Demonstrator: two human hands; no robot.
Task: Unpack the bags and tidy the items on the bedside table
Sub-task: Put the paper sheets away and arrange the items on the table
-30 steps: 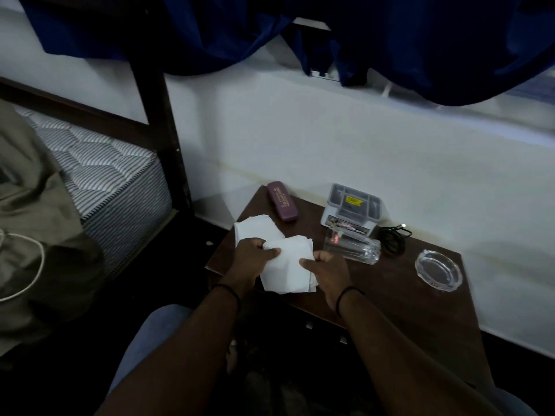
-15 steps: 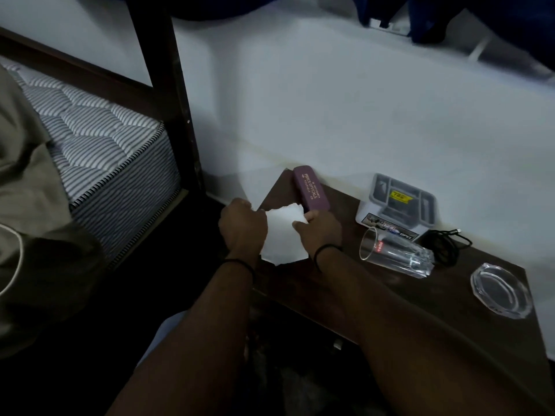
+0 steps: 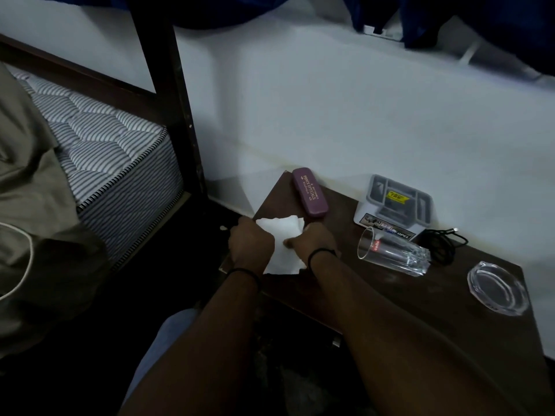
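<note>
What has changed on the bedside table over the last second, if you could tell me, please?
Both hands, left hand and right hand, carried the white tissues from mid-table to the front left corner, gathering two spread piles into one stack that both hold. The spectacle case, glass, organiser box, cable and ashtray stayed put.

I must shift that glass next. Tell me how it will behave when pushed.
The glass lies on its side, so it will probably roll. It looks clear and smooth, likely slippery and breakable. The table edge is near.
</note>
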